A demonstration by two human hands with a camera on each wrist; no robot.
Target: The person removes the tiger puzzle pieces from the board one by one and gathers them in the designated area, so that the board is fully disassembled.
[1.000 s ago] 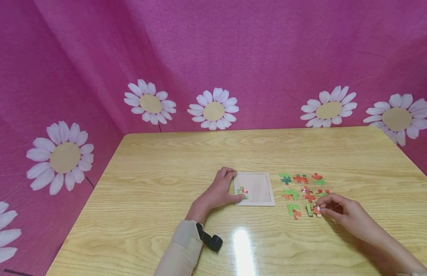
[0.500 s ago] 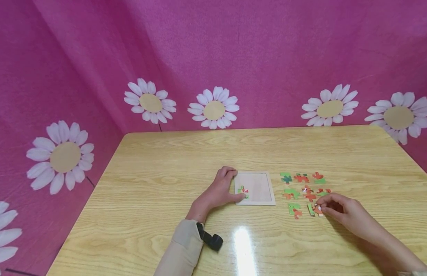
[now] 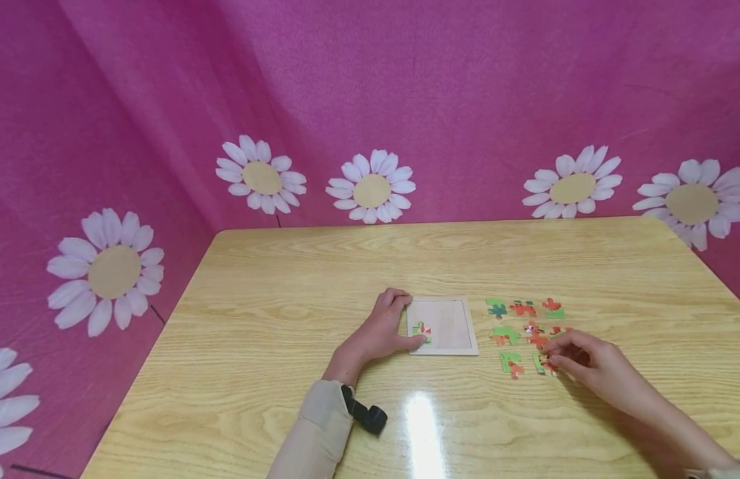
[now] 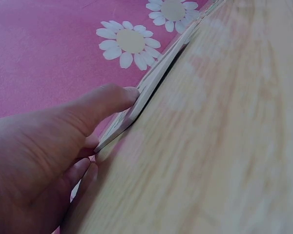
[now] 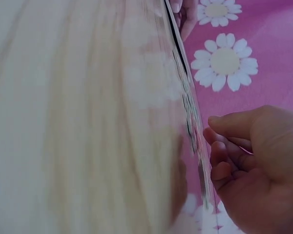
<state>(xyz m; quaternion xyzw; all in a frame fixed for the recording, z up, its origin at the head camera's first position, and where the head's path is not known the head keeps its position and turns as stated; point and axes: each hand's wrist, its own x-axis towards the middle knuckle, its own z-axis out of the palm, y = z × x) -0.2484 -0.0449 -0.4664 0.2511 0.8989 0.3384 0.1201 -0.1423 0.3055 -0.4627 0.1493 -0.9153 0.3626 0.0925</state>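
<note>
My left hand point(image 3: 378, 332) grips the left side of a square wooden puzzle tray point(image 3: 446, 352), with the thumb over its lower left. In the left wrist view, the thumb point(image 4: 112, 97) lies on the tray's rim point(image 4: 149, 90) and other fingers meet its edge. A green-and-red puzzle piece point(image 3: 420, 327) sits in the tray's lower left corner, partly behind the thumb. My right hand point(image 3: 606, 369) has its fingertips over a green-and-orange piece point(image 3: 538, 363) in the nearest row. In the right wrist view, nothing shows between thumb and index finger point(image 5: 210, 134).
Several loose puzzle pieces lie in rough rows right of the tray, among them a green-and-teal one point(image 3: 496, 308) and a green-and-orange one point(image 3: 512, 364). The wooden table point(image 3: 322, 266) meets a pink flowered cloth point(image 3: 465, 120) at the back. A black strap device point(image 3: 370, 418) sits on the left wrist.
My right fingertips have shifted slightly left and up across the loose pieces, covering more of the one at the right of the middle row. The left hand stays on the tray.
</note>
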